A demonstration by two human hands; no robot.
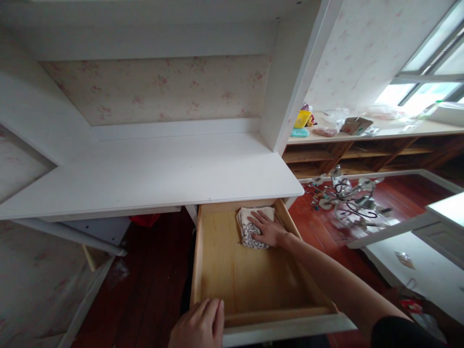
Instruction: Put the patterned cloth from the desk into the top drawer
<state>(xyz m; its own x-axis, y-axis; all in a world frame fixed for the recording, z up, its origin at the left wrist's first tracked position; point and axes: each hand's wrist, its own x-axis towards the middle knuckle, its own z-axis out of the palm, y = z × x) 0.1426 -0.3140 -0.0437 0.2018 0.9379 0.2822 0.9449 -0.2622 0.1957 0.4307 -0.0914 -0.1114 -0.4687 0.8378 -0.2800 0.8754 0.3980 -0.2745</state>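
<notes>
To your left, the white surface (145,169) runs bare under a recessed alcove papered with a faint floral print, and dark red wooden floor (145,290) shows beneath it. Below its front edge a pale wooden drawer (250,275) stands pulled out toward you. Your left hand (199,325) rests on the drawer's near-left front corner, fingers draped over the rim in a loose, relaxed hold rather than a fist. Inside, at the far end of the drawer, lies a folded cloth (250,224), cream with a dark pattern on its lower part. Your right hand (267,229) lies flat on top of that cloth, fingers spread and pressing down, palm open, not clenched; the forearm reaches in across the drawer's right wall. Whether the fingertips curl under the cloth's edge is hard to tell from this angle. Farther right, a wooden shelf (362,133) under the window carries small clutter, including a yellow packet (302,118), and a tangled metal fixture (348,200) lies on the floor.
</notes>
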